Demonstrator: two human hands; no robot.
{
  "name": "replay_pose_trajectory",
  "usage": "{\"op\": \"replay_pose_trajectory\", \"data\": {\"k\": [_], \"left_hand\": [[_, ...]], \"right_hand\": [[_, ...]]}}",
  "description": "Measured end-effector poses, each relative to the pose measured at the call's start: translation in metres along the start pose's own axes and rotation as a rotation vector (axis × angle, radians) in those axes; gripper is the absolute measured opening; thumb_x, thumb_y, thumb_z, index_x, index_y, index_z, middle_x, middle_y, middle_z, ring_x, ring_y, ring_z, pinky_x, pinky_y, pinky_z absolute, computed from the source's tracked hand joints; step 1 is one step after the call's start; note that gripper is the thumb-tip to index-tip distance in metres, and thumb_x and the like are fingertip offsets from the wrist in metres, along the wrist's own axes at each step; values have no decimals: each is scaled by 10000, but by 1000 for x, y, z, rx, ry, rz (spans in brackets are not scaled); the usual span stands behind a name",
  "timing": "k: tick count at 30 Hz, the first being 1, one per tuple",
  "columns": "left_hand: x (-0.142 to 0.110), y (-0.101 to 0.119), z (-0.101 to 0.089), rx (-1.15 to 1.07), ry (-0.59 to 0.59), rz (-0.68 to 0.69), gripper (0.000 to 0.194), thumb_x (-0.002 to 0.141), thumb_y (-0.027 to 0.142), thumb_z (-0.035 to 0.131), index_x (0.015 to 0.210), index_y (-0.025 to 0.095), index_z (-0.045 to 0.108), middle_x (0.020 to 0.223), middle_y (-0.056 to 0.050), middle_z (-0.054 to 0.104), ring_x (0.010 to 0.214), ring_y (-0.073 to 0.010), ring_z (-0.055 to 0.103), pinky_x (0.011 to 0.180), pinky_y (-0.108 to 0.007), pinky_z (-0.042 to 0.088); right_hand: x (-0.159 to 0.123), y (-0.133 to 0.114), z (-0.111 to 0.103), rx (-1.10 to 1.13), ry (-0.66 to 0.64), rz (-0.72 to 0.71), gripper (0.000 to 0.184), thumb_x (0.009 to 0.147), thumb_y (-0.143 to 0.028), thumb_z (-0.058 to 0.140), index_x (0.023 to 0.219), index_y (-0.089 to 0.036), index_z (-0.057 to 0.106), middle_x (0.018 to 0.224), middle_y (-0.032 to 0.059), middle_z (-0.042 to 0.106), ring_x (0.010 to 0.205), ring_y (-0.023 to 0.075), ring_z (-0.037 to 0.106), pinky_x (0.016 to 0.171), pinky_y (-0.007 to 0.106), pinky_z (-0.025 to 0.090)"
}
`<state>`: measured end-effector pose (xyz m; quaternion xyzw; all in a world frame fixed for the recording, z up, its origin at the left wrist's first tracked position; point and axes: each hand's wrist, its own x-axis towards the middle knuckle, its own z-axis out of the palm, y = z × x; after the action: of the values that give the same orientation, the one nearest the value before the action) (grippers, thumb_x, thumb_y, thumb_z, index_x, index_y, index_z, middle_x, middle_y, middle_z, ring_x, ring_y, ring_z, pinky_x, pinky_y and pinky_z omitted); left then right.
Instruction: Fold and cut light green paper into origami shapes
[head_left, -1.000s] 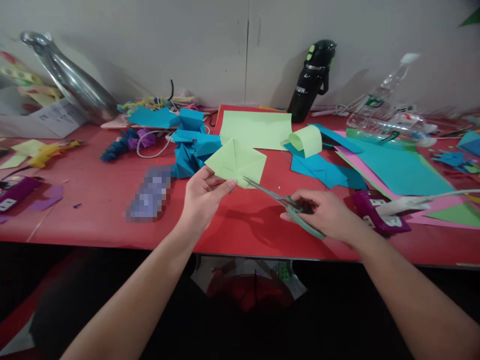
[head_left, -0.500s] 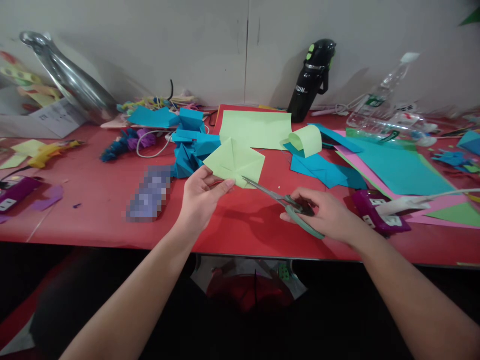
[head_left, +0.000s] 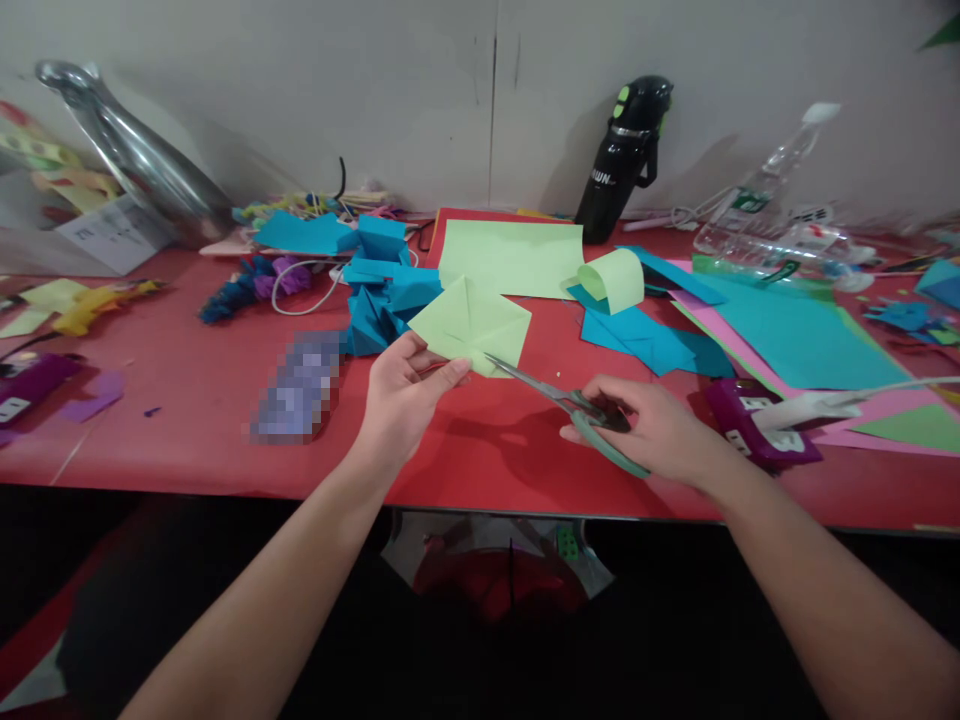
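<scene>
Between the thumb and fingers of my left hand [head_left: 405,395] is a creased, five-sided piece of pale green paper [head_left: 480,318], held above the red tabletop. My right hand [head_left: 645,420] is closed around the green handles of a pair of scissors [head_left: 551,392]. The scissor blades reach left to the paper's lower edge, with the tips over the sheet close to my left thumb. Whether the lower blade lies beneath the paper I cannot tell. Just behind the held piece lies a larger pale green sheet [head_left: 517,250].
Folded blue paper pieces [head_left: 386,290] sit behind my left hand. A curled green strip [head_left: 619,280] and blue, pink and green sheets [head_left: 802,335] lie right. A purple power strip [head_left: 765,425] is near my right wrist. A black bottle [head_left: 622,160] stands at the wall.
The green paper has shifted very slightly left with my left hand since the first frame. The scissors stay almost still at its lower edge.
</scene>
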<state>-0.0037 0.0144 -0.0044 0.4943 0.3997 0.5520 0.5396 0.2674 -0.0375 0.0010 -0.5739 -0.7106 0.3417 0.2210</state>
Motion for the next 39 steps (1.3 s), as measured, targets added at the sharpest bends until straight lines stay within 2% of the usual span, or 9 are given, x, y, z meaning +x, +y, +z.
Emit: {"op": "replay_pose_trajectory", "data": {"k": [4,11,28,39], "left_hand": [[0,1,0,14,18,-11,463,732,250,850,1165,195,695,1091,-100,763,935,-229,736,796,-323,599],[-1,0,1,-1,-6,3,483,743,249,843,1192,188,675,1178,-117,738,1002,-251,727,839,-352,606],[-1,0,0,24,-5,0,445,767,246,830,1181,178,681,1072,-96,759,913,-201,717,774,-293,589],[0,-1,0,27,-10,12,454,758,233,833,1186,190,687,1076,-90,759,927,-204,718,771,-288,588]], "right_hand": [[0,0,0,-5,5,1,344,781,-509,761,775,-238,548,705,-31,514,636,151,463,605,295,381],[-1,0,-1,4,-8,11,321,787,-501,757,794,-241,571,729,-24,531,655,155,472,612,294,386],[-1,-1,-1,-30,10,-13,355,797,-532,740,785,-231,554,706,-21,510,633,147,451,574,280,369],[-2,-2,-1,-32,-7,36,316,795,-478,761,792,-240,553,707,-40,504,637,141,445,578,278,348]]}}
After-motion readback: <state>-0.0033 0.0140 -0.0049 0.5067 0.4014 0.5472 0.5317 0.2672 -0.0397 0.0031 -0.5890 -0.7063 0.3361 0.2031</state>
